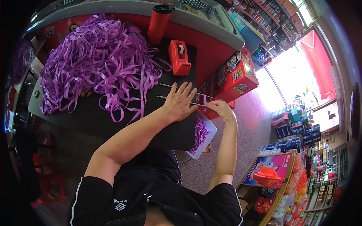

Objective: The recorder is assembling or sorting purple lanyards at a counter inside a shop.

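Lettered red carton [241,79] right of tape dispenser [180,58]; below the dispenser, left hand [181,103] splayed over metal rods [164,97], right hand [223,111] pinching beside their ends.

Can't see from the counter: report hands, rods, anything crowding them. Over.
Left hand palm-down across two rods. Right hand at their right ends, exact grip unclear. Nearby: ribbon heap left, tape dispenser beyond.

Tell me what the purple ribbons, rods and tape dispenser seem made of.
Purple ribbons: satiny fabric or plastic; the soft sheen leaves it open. Rods: likely smooth metal, given their silvery glint. Tape dispenser: probably plastic, smooth and red with bright highlights.
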A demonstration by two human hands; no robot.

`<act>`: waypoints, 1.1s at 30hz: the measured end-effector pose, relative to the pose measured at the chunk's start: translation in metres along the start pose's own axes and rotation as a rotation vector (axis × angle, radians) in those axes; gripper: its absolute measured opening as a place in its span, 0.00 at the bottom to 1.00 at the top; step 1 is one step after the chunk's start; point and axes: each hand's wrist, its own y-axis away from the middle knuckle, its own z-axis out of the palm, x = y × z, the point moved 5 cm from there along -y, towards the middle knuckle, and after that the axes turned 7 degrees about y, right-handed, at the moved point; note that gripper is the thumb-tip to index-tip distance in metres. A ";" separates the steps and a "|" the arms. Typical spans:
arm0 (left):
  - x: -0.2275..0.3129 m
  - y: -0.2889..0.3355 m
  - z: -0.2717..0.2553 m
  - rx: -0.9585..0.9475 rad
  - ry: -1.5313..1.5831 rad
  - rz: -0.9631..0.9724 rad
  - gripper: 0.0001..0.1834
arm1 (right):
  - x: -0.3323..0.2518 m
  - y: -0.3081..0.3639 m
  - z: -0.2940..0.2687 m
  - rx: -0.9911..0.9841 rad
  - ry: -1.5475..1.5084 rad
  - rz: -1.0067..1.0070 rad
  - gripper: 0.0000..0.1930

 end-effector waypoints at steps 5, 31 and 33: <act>-0.003 0.001 0.000 0.027 -0.002 0.001 0.37 | -0.044 -0.011 -0.016 0.295 0.274 -0.028 0.15; -0.002 0.000 0.001 0.020 0.029 -0.016 0.37 | 0.003 0.009 -0.008 0.328 -0.160 0.091 0.13; -0.002 0.000 0.003 0.020 0.028 -0.013 0.37 | 0.005 0.013 0.010 0.220 -0.213 0.103 0.13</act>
